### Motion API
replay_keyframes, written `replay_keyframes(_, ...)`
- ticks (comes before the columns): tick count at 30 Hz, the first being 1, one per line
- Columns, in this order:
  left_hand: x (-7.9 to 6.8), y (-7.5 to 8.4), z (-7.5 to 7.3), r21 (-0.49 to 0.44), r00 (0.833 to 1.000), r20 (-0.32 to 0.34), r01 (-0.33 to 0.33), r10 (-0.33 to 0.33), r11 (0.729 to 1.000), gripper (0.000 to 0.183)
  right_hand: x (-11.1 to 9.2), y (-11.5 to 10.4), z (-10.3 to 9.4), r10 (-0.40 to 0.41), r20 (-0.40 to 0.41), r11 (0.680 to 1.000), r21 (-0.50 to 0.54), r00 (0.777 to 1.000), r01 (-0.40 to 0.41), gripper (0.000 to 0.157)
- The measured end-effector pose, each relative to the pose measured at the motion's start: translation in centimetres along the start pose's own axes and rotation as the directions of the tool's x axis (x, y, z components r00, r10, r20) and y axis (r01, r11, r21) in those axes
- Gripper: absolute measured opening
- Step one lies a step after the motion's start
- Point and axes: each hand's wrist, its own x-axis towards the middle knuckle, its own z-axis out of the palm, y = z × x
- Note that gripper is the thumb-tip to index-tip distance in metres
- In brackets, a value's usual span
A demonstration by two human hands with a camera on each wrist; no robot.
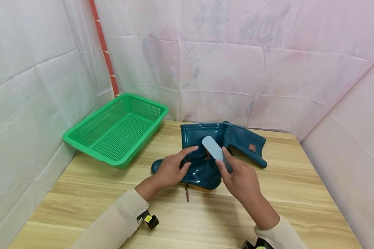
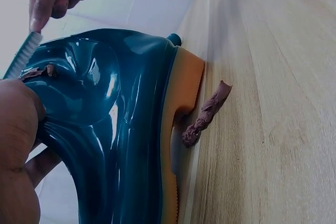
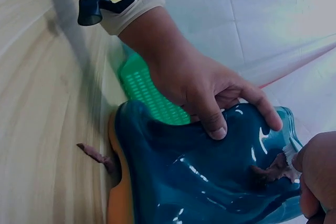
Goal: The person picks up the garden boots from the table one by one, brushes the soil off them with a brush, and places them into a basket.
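A glossy dark teal rubber boot [image 1: 202,174] with an orange sole stands upright on the table. My left hand [image 1: 171,168] grips it at the front of the ankle, thumb and index finger on the near side. My right hand [image 1: 241,174] holds a scrubbing brush [image 1: 212,148] with a pale back and white bristles. In the right wrist view, the bristles [image 3: 290,156] are right at a smear of brown mud [image 3: 275,170] on the boot's side. Beside the sole, a brown mud clump [image 2: 210,114] lies on the table.
Behind and to the right, a second teal boot [image 1: 243,138] lies with a brown patch [image 1: 252,147] on it. A green perforated basket [image 1: 134,155] stands at the back left of the wooden table [image 1: 299,193]. White sheeting [image 1: 218,69] encloses the table.
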Motion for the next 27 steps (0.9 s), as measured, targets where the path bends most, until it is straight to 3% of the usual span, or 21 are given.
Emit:
replay_keyframes(17,-0.1,-0.2,0.0,-0.028,1.000,-0.013,0.001,-0.001,1.000,0.064,-2.2,0.5,0.5,0.053,0.057,0.998,0.020,0.997,-0.054,0.051)
replay_keyframes(27,0.0,-0.3,0.2,0.008,1.000,-0.018,-0.017,0.017,1.000,0.065,-1.1,0.7,-0.2,-0.021,-0.084,0.998,0.052,0.996,0.025,0.052)
